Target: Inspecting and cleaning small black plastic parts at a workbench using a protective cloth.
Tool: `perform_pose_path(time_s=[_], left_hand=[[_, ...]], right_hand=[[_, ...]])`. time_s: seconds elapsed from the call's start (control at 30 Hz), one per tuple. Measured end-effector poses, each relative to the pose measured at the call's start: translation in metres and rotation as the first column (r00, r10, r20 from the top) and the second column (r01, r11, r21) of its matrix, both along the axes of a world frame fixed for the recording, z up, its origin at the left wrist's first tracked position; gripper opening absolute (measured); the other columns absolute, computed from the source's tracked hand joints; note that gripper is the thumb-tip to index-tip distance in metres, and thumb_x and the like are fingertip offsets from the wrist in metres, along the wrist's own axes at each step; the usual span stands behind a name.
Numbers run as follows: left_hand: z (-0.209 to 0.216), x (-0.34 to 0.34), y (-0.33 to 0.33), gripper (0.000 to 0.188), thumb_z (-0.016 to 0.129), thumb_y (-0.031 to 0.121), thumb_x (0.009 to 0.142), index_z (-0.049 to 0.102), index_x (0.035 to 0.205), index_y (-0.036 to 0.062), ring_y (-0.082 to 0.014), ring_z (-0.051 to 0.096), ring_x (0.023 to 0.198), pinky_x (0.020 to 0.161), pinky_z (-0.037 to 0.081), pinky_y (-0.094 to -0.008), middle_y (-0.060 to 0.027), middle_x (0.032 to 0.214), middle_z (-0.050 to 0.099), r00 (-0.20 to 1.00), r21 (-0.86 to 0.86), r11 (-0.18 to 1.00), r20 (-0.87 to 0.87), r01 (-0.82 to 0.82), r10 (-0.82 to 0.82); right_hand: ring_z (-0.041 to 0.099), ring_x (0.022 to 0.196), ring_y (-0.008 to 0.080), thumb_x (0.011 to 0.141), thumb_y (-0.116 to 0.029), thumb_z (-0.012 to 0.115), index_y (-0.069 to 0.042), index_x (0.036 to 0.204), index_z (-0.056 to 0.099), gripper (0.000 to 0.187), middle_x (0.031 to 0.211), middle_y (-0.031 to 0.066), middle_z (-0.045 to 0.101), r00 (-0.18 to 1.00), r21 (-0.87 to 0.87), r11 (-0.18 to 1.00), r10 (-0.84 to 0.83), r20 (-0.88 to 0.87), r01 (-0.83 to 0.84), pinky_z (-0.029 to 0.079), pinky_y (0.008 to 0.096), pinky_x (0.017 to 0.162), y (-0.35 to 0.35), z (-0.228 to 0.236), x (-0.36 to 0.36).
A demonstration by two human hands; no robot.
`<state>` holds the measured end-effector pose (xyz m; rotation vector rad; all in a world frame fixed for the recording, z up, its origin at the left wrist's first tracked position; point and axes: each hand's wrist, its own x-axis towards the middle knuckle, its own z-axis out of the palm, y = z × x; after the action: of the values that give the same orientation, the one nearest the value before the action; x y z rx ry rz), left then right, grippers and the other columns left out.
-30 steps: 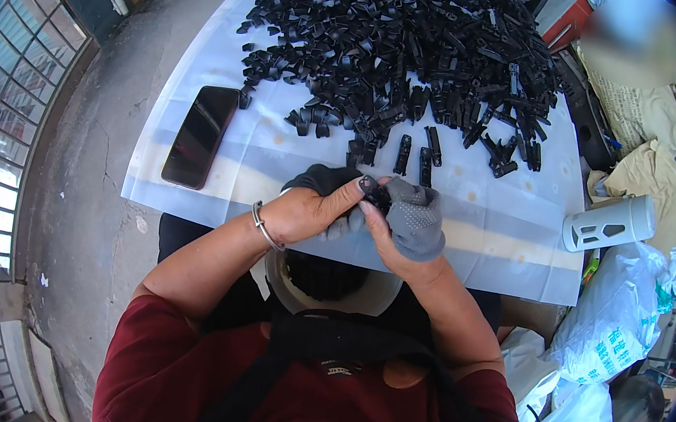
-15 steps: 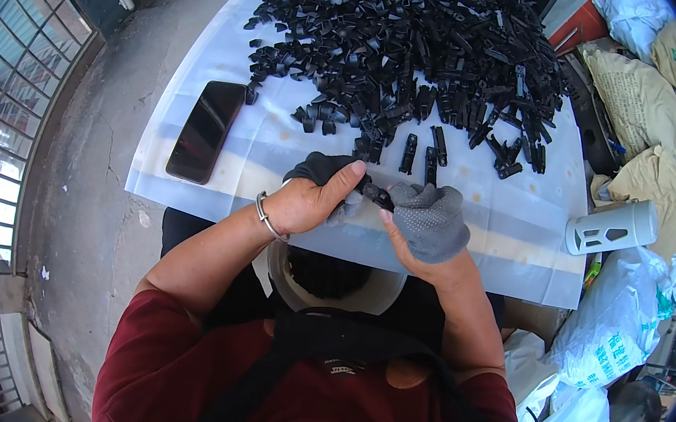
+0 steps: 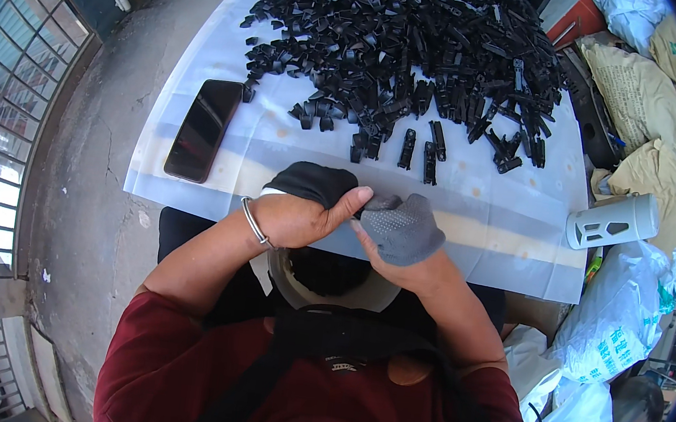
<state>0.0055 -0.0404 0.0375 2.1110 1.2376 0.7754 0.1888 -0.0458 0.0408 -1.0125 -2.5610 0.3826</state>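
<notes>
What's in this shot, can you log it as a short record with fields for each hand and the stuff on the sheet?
left hand: bare left hand, metal bracelet at the wrist, gripping a dark glove
right hand: right hand partly in a grey dotted glove
surface: white sheet
pile: black plastic clips
left side: phone, screen dark
right side: white cylinder lying down

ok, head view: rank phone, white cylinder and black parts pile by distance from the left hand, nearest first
1. Phone, on the white sheet, up-left of the left hand.
2. Black parts pile, ahead across the sheet.
3. White cylinder, far right edge.
</notes>
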Motion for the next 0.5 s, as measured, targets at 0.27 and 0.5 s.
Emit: perform_pose_path(time_s=[0.27, 0.5], left_hand=[[-0.025, 0.010, 0.034, 0.022, 0.057, 0.029, 0.079, 0.060, 0.080, 0.0071, -0.0289, 0.058, 0.065, 0.057, 0.046, -0.0383, -0.0121, 0.073, 0.059, 0.878, 0.439, 0.862, -0.269, -0.255, 0.396], [-0.036, 0.005, 0.033, 0.015, 0.060, 0.017, 0.076, 0.060, 0.086, 0.0063, -0.0293, 0.059, 0.068, 0.058, 0.047, -0.0363, -0.0130, 0.077, 0.060, 0.894, 0.503, 0.830, -0.218, -0.242, 0.393]], right_hand=[[0.054, 0.086, 0.0330, 0.080, -0.033, 0.056, -0.006, 0.098, 0.061, 0.032, 0.091, 0.0153, 0.059, 0.928, 0.130, 0.924, -0.369, 0.051, 0.360, 0.043, 0.0408, 0.076, 0.044, -0.007, 0.004], [0.054, 0.089, 0.0306, 0.077, -0.016, 0.056, -0.007, 0.099, 0.059, 0.024, 0.095, 0.0139, 0.058, 0.948, 0.277, 0.939, -0.261, 0.182, 0.206, 0.042, 0.0420, 0.076, 0.043, -0.007, 0.006]])
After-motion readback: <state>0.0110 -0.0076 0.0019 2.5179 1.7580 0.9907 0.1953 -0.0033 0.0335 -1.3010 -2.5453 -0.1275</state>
